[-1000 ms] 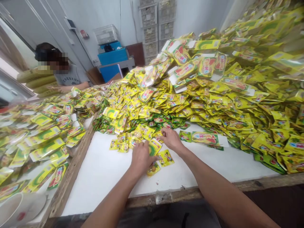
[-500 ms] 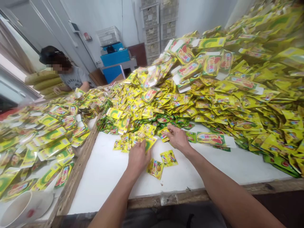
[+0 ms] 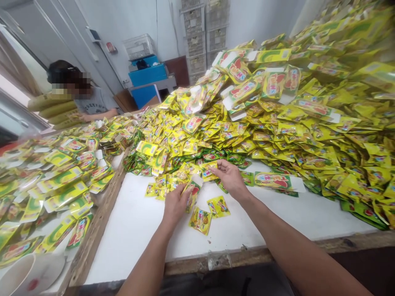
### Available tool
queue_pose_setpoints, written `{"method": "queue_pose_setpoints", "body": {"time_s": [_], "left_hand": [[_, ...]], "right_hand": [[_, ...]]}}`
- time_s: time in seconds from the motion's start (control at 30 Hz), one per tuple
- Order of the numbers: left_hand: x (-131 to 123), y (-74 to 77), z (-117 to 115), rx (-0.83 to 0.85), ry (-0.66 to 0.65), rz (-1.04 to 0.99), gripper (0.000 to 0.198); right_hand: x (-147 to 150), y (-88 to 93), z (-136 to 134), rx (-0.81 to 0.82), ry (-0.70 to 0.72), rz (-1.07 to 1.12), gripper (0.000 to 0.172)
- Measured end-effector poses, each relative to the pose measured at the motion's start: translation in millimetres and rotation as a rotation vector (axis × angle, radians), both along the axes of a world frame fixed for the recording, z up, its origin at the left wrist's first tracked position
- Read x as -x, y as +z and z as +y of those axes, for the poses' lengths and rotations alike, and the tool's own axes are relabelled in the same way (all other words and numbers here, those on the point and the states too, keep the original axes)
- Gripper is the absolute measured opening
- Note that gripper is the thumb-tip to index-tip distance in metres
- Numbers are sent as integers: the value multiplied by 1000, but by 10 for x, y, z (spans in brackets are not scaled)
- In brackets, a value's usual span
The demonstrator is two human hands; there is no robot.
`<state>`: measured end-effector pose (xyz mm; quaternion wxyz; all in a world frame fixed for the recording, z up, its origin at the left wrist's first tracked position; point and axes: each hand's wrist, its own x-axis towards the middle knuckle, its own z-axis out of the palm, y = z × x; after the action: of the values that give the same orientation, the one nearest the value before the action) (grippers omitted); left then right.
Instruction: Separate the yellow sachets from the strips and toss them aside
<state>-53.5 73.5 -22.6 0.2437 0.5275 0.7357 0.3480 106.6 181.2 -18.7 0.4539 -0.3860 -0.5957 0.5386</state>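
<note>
My left hand (image 3: 175,204) is closed around a small printed carton (image 3: 193,193), yellow and green, whose pale end flap faces up and right. Between the fingertips of my right hand (image 3: 231,179) is a yellow sachet (image 3: 210,170), held just above the white table (image 3: 129,230). Below the hands lie two loose yellow sachets, one with a pineapple print (image 3: 200,220) and another (image 3: 219,206) touching its upper right. More yellow sachets (image 3: 160,183) lie left of the carton. A flat carton (image 3: 274,180) with a white flap rests to the right of my right hand.
A large heap of sachets (image 3: 293,135) rises behind and right, with cartons on top. Left of a wooden divider (image 3: 98,222) lie many cartons (image 3: 66,195) and a white cup (image 3: 31,271). Another person (image 3: 92,102) sits at the far left. Crates (image 3: 196,41) stand against the wall.
The carton in my left hand has turned, so its open end now points up toward my right hand. My right hand has lifted the sachet slightly toward it.
</note>
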Motion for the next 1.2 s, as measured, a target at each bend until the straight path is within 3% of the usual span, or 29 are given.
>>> {"method": "queue_pose_setpoints", "body": {"time_s": [0.1, 0.2, 0.4, 0.5, 0.6, 0.73, 0.8, 0.87, 1.03, 1.13, 1.2], "left_hand": [[-12, -33, 12, -42, -68, -379, 38], [-27, -48, 10, -23, -44, -674, 42], [-98, 7, -18, 36, -41, -883, 37], [-126, 17, -14, 53, -15, -949, 41], [-128, 10, 1, 52, 50, -1019, 45], [-95, -6, 18, 58, 119, -1040, 46], [-70, -15, 19, 61, 130, -1039, 44], [-45, -24, 17, 57, 125, -1039, 42], [1, -56, 10, 51, 143, -1006, 41], [13, -70, 5, 58, 123, -958, 40], [15, -69, 0, 63, 79, -931, 40]], "right_hand": [[14, 46, -8, -22, 38, 1, 35], [-40, 78, -6, -73, 154, -149, 32], [-72, 11, -10, -30, 390, -209, 32], [-70, 19, -10, -56, 319, -241, 36], [-220, 141, 22, -77, 192, -379, 37], [-451, 270, 47, -104, -22, -994, 33], [-454, 244, 31, -135, -10, -1238, 27], [-401, 180, 8, -193, 43, -1316, 28], [-346, 88, 32, -173, 70, -1060, 18], [-344, 111, 48, -174, 40, -724, 28], [-302, 138, 18, -176, 110, -589, 30]]}}
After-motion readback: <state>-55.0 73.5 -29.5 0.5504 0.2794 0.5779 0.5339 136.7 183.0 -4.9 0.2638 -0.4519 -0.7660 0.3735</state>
